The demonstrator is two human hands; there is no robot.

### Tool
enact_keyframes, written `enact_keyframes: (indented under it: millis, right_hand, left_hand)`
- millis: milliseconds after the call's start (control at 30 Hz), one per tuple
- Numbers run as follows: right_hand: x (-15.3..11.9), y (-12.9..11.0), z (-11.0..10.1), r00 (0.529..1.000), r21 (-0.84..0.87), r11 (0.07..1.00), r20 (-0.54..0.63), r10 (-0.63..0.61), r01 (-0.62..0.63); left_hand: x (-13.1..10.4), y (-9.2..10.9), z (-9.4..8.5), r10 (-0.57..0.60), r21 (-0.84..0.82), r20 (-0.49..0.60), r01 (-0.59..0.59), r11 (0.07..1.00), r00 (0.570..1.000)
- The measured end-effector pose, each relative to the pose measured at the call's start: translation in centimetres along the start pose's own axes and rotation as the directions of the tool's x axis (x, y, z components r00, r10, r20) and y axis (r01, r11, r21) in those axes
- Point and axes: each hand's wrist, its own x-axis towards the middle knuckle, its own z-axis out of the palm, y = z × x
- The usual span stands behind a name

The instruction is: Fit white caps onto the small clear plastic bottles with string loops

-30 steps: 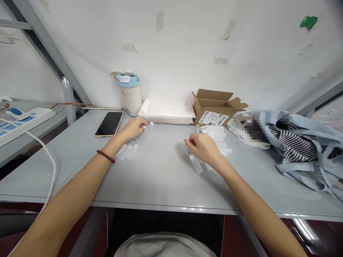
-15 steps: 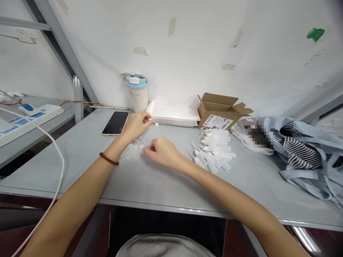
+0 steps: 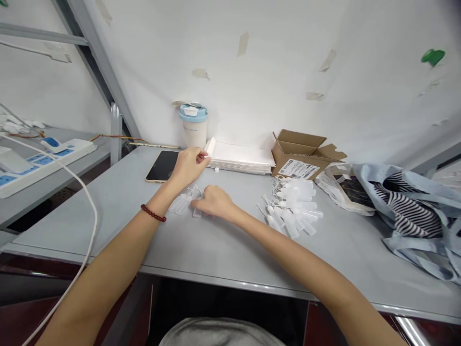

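My left hand (image 3: 192,164) is over the phone's right edge, by the white stack, with thumb and forefinger pinched on something small and white. Just beyond the fingertips lies a small white cap (image 3: 216,169). My right hand (image 3: 216,201) is closed at the table, its thumb and fingers on a small translucent plastic tube (image 3: 196,213) with a white cord loop. To its left, several similar tubes (image 3: 179,203) lie side by side. A larger pile of these corded tubes (image 3: 293,206) is to the right of my right hand.
A phone (image 3: 162,166) lies before a cup with a blue lid (image 3: 194,122). Along the wall are a stack of white sheets or envelopes (image 3: 243,156) and an open cardboard box (image 3: 300,158). A blue bag (image 3: 418,206) is at right; a power strip (image 3: 46,163) and white cable (image 3: 94,218) at left.
The view has shifted slightly. My right hand has moved left onto the nearest tube, which now sits slightly apart from the others. My left hand stays near the stack, still pinched.
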Motion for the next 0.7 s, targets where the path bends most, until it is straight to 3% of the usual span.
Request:
enact_keyframes:
  millis: [133,233,333,400,500,600,700]
  right_hand:
    - [-1.4,1.5,-0.9,0.996,-0.021,0.999,-0.083,0.023,-0.025]
    - [-2.8,3.7,-2.2,0.974,0.008,1.0,-0.227,0.005,-0.003]
    - [-4.4,6.2,-3.6,0.922,0.076,0.997,-0.385,0.03,0.0]
    - [-5.5,7.9,-4.3,0.89,0.132,0.99,-0.456,0.016,0.05]
    - [-6.9,9.8,-4.6,0.862,0.238,0.961,-0.507,0.002,0.138]
    - [-7.8,10.8,-4.3,0.843,0.3,0.925,-0.536,-0.041,0.235]
    - [-8.2,10.7,-3.8,0.807,0.237,0.913,-0.573,-0.144,0.331]
  left_hand:
    - [-0.1,0.4,-0.1,-0.123,-0.296,0.055,0.134,0.946,0.991]
    - [-0.4,1.5,-0.4,-0.117,-0.581,0.229,0.232,0.78,0.966]
    - [-1.2,2.9,-0.7,-0.025,-0.731,0.372,0.309,0.608,0.928]
    - [-1.7,3.8,-0.6,0.058,-0.716,0.476,0.348,0.605,0.877]
    - [-2.6,4.8,0.1,0.141,-0.65,0.577,0.348,0.676,0.805]
    - [-3.3,5.3,1.1,0.108,-0.608,0.563,0.322,0.726,0.819]
    - [-3.8,5.7,1.9,0.062,-0.607,0.521,0.319,0.728,0.852]
